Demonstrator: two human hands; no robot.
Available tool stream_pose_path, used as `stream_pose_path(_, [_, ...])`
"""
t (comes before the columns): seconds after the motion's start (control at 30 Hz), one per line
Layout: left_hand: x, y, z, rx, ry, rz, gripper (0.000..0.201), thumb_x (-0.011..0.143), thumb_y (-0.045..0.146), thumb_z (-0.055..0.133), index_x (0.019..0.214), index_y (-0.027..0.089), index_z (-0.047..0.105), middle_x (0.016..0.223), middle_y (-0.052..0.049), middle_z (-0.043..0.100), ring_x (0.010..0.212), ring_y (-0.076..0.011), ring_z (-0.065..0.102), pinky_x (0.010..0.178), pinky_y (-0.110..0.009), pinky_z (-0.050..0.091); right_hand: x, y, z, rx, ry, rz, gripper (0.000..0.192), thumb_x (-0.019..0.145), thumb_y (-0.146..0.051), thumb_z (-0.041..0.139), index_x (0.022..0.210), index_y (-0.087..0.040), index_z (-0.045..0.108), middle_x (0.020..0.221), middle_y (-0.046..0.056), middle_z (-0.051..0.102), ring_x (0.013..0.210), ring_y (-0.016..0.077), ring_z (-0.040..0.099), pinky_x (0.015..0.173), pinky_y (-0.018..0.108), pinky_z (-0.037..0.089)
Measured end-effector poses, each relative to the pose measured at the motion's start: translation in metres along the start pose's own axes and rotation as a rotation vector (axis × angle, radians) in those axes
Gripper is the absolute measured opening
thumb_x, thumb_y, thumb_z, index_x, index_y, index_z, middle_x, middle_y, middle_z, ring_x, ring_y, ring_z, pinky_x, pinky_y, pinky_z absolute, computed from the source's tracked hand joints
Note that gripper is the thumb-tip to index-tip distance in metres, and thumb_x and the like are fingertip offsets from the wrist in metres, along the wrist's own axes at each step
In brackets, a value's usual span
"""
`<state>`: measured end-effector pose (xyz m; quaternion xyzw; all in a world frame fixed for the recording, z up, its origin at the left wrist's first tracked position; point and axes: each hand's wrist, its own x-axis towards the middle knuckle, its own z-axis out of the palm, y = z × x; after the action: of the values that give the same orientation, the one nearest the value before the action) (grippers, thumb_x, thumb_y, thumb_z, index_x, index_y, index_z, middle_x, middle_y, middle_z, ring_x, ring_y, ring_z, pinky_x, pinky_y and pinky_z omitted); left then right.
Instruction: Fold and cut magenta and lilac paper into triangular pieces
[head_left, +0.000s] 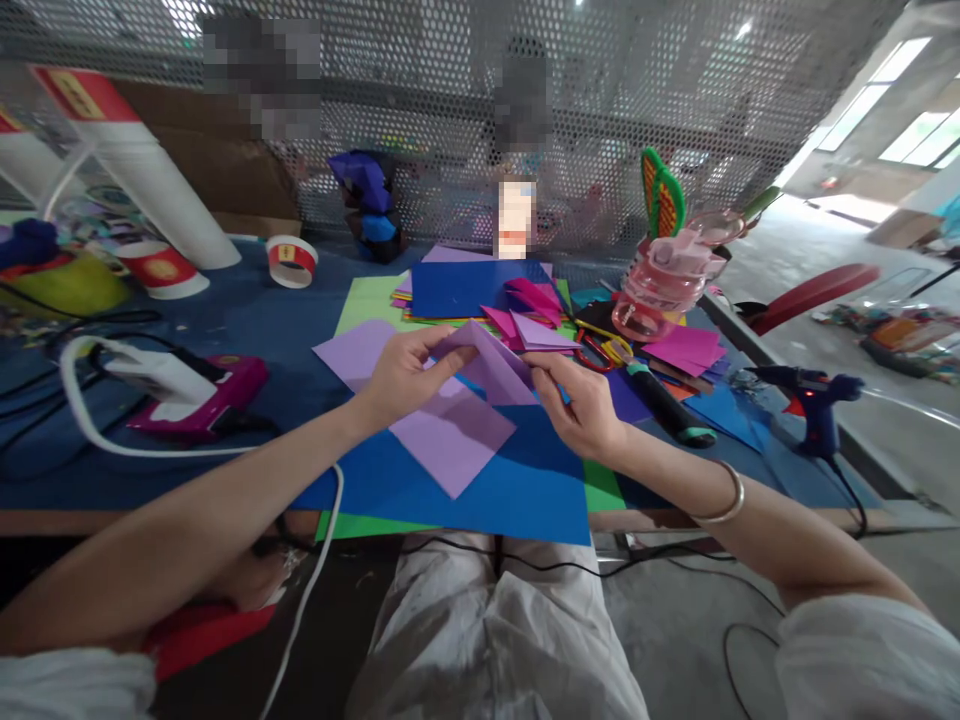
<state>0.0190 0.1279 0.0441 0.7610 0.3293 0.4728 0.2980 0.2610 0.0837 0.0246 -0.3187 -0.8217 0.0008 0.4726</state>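
Note:
Both hands pinch a folded sheet of light purple paper point(491, 368), raised a little over the work surface with a crease peaking in its middle. My left hand point(412, 372) grips its left corner between thumb and fingers. At its right edge, my right hand point(577, 400) is closed on the paper, fingers curled. Beneath lies a flat light purple sheet point(454, 450), on top of a large blue sheet point(540, 490). Just behind the hands, a folded lilac piece point(544, 334) and folded magenta paper point(536, 298) rest on a stack with a dark blue sheet point(472, 288).
On the right are a pink bottle point(656, 290), scissors point(619, 350), a black-and-teal handled tool point(671, 405) and a blue glue gun point(817, 400). To the left are a magenta power strip point(202, 400) with a white cable, and paper rolls point(157, 180). Perforated metal screen point(442, 90) stands behind.

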Motion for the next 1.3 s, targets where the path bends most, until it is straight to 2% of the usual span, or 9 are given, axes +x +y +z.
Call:
stream_pose_path(0.13, [-0.001, 0.004, 0.002, -0.064, 0.046, -0.106, 0.032, 0.085, 0.051, 0.076, 0.088, 0.019, 0.079, 0.081, -0.003, 0.078, 0.073, -0.0184, 0.066, 0.068, -0.029, 0.054, 0.001, -0.003, 0.000, 0.073, -0.045, 0.114, 0.027, 0.103, -0.039, 0.059, 0.117, -0.018, 0.068, 0.101, 0.009, 0.078, 0.086, 0.0193, 0.072, 0.076, 0.031, 0.057])
stream_pose_path(0.27, [0.000, 0.003, 0.004, -0.135, 0.055, -0.181, 0.037, 0.078, 0.056, 0.082, 0.079, 0.019, 0.075, 0.072, 0.000, 0.071, 0.063, -0.0143, 0.057, 0.060, -0.026, 0.049, 0.003, 0.002, 0.008, 0.252, -0.060, 0.389, 0.022, 0.098, -0.040, 0.062, 0.099, -0.019, 0.069, 0.078, 0.001, 0.069, 0.065, 0.0133, 0.058, 0.063, 0.027, 0.048])
stream_pose_path(0.4, [-0.001, 0.001, 0.005, -0.175, 0.041, -0.256, 0.041, 0.077, 0.059, 0.083, 0.080, 0.019, 0.075, 0.070, 0.000, 0.070, 0.062, -0.0148, 0.058, 0.057, -0.026, 0.047, 0.004, 0.008, 0.014, 0.442, -0.081, 0.589, 0.028, 0.090, -0.048, 0.067, 0.091, -0.019, 0.069, 0.071, -0.002, 0.062, 0.063, 0.0129, 0.054, 0.059, 0.027, 0.043])
stream_pose_path(0.5, [-0.002, 0.000, 0.006, -0.214, 0.023, -0.290, 0.043, 0.075, 0.059, 0.085, 0.088, 0.019, 0.078, 0.080, -0.003, 0.076, 0.067, -0.0167, 0.064, 0.061, -0.027, 0.052, 0.004, 0.011, 0.015, 0.502, -0.085, 0.637, 0.030, 0.087, -0.050, 0.069, 0.088, -0.020, 0.068, 0.071, -0.002, 0.060, 0.064, 0.0130, 0.054, 0.059, 0.027, 0.042])
stream_pose_path(0.7, [-0.001, 0.002, 0.006, -0.271, 0.012, -0.338, 0.053, 0.064, 0.059, 0.094, 0.095, 0.019, 0.079, 0.089, -0.005, 0.081, 0.072, -0.0195, 0.070, 0.067, -0.031, 0.060, 0.006, 0.010, 0.013, 0.484, -0.066, 0.614, 0.029, 0.086, -0.048, 0.068, 0.087, -0.019, 0.068, 0.072, -0.002, 0.061, 0.064, 0.0123, 0.053, 0.060, 0.027, 0.041])
stream_pose_path(0.83, [-0.001, 0.007, 0.005, -0.256, 0.018, -0.314, 0.053, 0.060, 0.054, 0.097, 0.098, 0.020, 0.081, 0.093, -0.005, 0.082, 0.077, -0.0217, 0.072, 0.071, -0.032, 0.061, 0.005, 0.011, 0.012, 0.472, -0.057, 0.598, 0.030, 0.087, -0.049, 0.068, 0.088, -0.019, 0.070, 0.075, -0.001, 0.065, 0.064, 0.0122, 0.052, 0.061, 0.027, 0.040])
stream_pose_path(1.07, [-0.001, 0.008, 0.004, -0.153, 0.047, -0.253, 0.041, 0.071, 0.056, 0.089, 0.088, 0.021, 0.077, 0.088, -0.005, 0.078, 0.083, -0.0246, 0.072, 0.077, -0.036, 0.061, 0.007, 0.009, 0.010, 0.463, -0.030, 0.557, 0.026, 0.087, -0.045, 0.069, 0.088, -0.019, 0.072, 0.078, -0.001, 0.069, 0.068, 0.0127, 0.056, 0.065, 0.028, 0.044])
stream_pose_path(1.17, [-0.001, 0.002, 0.003, -0.153, 0.068, -0.208, 0.040, 0.078, 0.050, 0.083, 0.106, 0.022, 0.072, 0.102, -0.007, 0.077, 0.096, -0.0254, 0.073, 0.085, -0.037, 0.060, 0.007, 0.009, 0.011, 0.539, -0.033, 0.617, 0.028, 0.085, -0.047, 0.071, 0.091, -0.020, 0.070, 0.080, -0.001, 0.071, 0.068, 0.0126, 0.059, 0.065, 0.027, 0.046])
stream_pose_path(1.3, [-0.003, 0.000, 0.002, 0.043, 0.154, -0.003, 0.048, 0.082, 0.038, 0.079, 0.124, 0.025, 0.061, 0.129, -0.011, 0.067, 0.116, -0.0262, 0.066, 0.095, -0.039, 0.055, 0.007, 0.013, 0.014, 0.678, -0.026, 0.779, 0.038, 0.078, -0.051, 0.079, 0.097, -0.021, 0.064, 0.074, -0.002, 0.073, 0.065, 0.0141, 0.065, 0.063, 0.028, 0.051])
